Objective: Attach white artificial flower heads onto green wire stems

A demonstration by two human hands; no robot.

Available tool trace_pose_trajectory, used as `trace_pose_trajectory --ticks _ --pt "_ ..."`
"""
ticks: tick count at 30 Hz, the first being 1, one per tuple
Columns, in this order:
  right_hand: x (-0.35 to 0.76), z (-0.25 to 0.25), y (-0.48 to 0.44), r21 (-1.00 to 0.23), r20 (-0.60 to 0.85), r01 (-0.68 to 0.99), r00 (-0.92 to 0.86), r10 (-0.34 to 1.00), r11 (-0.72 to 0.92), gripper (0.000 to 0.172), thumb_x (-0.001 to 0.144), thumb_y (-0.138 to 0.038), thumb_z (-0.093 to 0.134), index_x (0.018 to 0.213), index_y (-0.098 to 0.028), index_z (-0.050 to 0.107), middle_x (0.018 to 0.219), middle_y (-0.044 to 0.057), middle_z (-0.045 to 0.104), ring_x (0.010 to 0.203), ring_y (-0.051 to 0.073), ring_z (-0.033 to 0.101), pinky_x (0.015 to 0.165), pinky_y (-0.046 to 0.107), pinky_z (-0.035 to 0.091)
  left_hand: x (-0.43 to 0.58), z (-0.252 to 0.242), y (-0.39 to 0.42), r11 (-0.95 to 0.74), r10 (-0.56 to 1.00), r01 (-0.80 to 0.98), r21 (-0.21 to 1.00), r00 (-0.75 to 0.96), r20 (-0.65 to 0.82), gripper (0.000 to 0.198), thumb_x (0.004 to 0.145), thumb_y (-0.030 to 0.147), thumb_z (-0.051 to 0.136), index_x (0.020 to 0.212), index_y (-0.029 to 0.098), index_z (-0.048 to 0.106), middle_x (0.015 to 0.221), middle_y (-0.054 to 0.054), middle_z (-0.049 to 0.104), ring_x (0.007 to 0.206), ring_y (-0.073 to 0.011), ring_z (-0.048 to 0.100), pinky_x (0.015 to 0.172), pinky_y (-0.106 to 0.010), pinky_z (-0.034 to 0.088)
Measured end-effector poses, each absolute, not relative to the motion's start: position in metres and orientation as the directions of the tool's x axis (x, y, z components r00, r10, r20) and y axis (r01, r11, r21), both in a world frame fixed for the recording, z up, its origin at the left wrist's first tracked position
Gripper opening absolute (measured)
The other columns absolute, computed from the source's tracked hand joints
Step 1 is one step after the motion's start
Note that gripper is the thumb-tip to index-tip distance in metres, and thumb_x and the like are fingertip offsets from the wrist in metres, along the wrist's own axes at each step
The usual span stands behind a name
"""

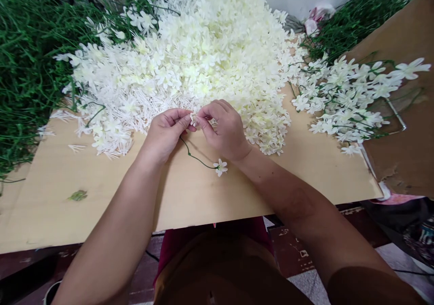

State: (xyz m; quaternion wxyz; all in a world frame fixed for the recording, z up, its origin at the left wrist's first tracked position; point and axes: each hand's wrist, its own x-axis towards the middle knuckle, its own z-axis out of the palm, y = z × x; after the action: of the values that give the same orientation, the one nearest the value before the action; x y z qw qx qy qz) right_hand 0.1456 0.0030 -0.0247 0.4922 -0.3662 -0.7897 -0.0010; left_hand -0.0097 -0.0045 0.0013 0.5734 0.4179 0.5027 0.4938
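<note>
My left hand [169, 131] is closed, thumb against fingers, around a thin green artificial flower stem [193, 157]. The stem hangs out below that hand and ends in an open white flower [220, 167] above the tabletop. Pinched between the fingertips of both hands is a small white flower piece [193, 118]; its petals look bunched and the fingers partly cover it. My right hand [224, 126] is closed on this piece from the right. Just beyond both hands rises a big heap of loose white artificial flowers [217, 56].
Green stems [30, 65] are piled at the left, with another bunch [359, 20] at the back right. Assembled white flower sprays [352, 97] lie by a brown cardboard sheet [403, 155] and a metal bar [396, 113]. A green scrap [78, 195] rests on the pale tabletop [111, 205].
</note>
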Motion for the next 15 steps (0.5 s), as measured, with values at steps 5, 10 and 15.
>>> trace_pose_trajectory --ticks 5,10,15 --pt "0.1467 -0.0260 0.0046 -0.394 0.762 0.566 -0.239 0.601 0.724 0.019 0.100 -0.026 0.049 0.083 -0.020 0.054 0.077 0.002 0.062 0.076 0.016 0.056 0.074 0.032 0.046 -0.0081 0.0033 -0.0053 0.143 0.989 -0.096 0.985 -0.023 -0.146 0.010 0.075 0.008 0.075 0.073 0.016 0.071 0.059 0.003 0.065 0.053 -0.0062 0.058 0.054 -0.016 0.046" --pt "0.1475 -0.0261 0.0048 -0.398 0.749 0.571 -0.251 0.614 0.718 0.019 0.100 -0.027 0.049 0.084 -0.020 0.055 0.078 0.002 0.062 0.076 0.017 0.055 0.074 0.032 0.045 -0.0085 0.0005 -0.0049 0.142 0.989 -0.147 0.979 -0.023 -0.147 0.015 0.070 0.005 0.077 0.075 0.018 0.069 0.057 0.005 0.064 0.053 -0.0068 0.060 0.053 -0.016 0.046" --pt "0.1481 -0.0249 0.0035 -0.352 0.715 0.638 -0.290 0.637 0.685 0.026 0.103 -0.031 0.041 0.085 -0.020 0.057 0.080 0.004 0.062 0.081 0.019 0.056 0.077 0.035 0.045 -0.0102 0.0007 -0.0050 0.175 0.984 -0.200 0.964 -0.008 -0.180 0.017 0.067 0.008 0.079 0.075 0.017 0.068 0.058 0.005 0.064 0.055 -0.0077 0.064 0.058 -0.018 0.050"
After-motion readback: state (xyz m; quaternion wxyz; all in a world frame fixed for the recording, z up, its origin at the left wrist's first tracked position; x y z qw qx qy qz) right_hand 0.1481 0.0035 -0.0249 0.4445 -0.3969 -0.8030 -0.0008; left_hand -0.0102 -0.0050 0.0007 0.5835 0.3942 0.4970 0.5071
